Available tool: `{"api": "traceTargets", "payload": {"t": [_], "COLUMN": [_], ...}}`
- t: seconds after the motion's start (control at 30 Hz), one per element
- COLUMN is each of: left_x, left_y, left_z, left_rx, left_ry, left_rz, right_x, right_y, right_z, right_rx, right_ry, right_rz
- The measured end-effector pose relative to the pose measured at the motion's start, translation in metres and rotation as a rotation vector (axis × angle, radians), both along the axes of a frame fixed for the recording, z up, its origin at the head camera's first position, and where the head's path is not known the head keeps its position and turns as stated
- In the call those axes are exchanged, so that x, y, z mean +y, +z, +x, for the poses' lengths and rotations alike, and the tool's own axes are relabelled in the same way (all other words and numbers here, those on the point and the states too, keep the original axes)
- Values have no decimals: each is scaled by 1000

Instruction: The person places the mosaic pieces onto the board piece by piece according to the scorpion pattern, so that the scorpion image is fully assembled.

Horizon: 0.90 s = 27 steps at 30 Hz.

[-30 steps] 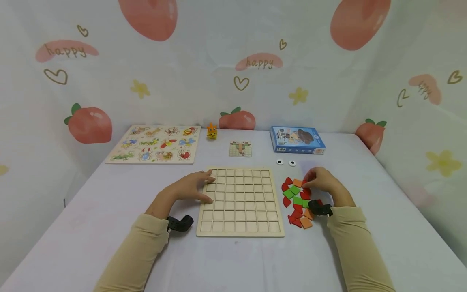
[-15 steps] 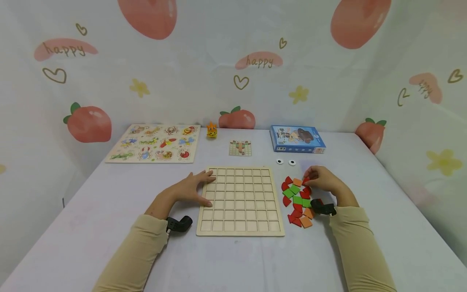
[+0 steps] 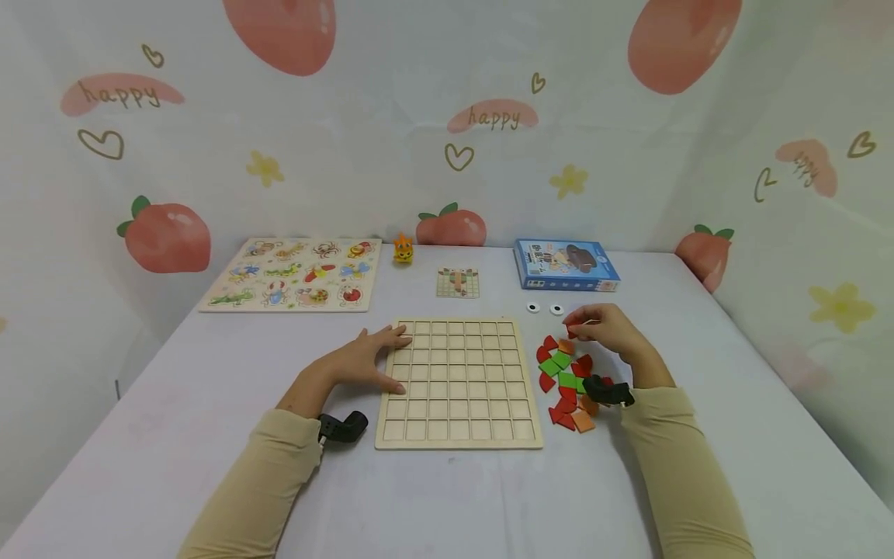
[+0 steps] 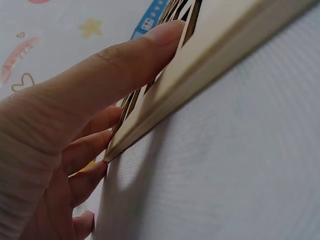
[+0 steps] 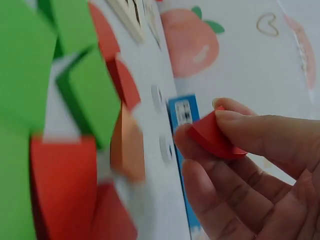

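Note:
My left hand [image 3: 359, 361] rests at the left edge of a square wooden grid board [image 3: 457, 446], thumb and fingers spread. In the left wrist view the thumb [image 4: 135, 57] lies on top of the board while other fingertips reach its side edge. My right hand [image 3: 609, 332] pinches a red quarter-circle piece [image 5: 215, 137] between thumb and fingers, held above the table. Below that hand, to the right of the board, lie loose red, orange and green pieces [image 3: 567, 380]. The right wrist partly covers some of them.
Two round eye pieces [image 3: 545, 308] lie behind the loose pieces. A blue box [image 3: 567, 265], a small pattern card [image 3: 458, 283] and a yellow-orange toy figure [image 3: 403, 250] stand or lie farther back. An insect puzzle board [image 3: 289, 276] occupies the back left.
My right hand has lifted the red piece from the group and moved slightly back and to the left with it. My left hand stays on the board's edge.

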<state>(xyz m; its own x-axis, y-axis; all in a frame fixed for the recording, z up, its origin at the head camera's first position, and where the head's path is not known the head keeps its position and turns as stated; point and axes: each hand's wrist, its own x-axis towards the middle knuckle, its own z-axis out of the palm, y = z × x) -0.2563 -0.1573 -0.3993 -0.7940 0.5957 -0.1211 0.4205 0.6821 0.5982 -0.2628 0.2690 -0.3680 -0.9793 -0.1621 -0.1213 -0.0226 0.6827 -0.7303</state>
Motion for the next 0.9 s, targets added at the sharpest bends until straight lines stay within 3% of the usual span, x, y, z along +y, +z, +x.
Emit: {"api": "traceTargets", "payload": {"t": [0.27,0.53,0.9], "left_x": [0,-1,0], "left_y": [-4,-4,-3], "left_z": [-1,-1,0], "left_rx": [-26,-9,-36], "left_ry": [22,20,31], "left_rz": [-5,3,-3], "right_x": [-25,-49,-83], "right_y": [2,-2,-1], "right_z": [-12,-25,-32], "right_rx": [-25,29,10], "right_ry": [36,26,142], "right_rz": [-69,-186,-155]}}
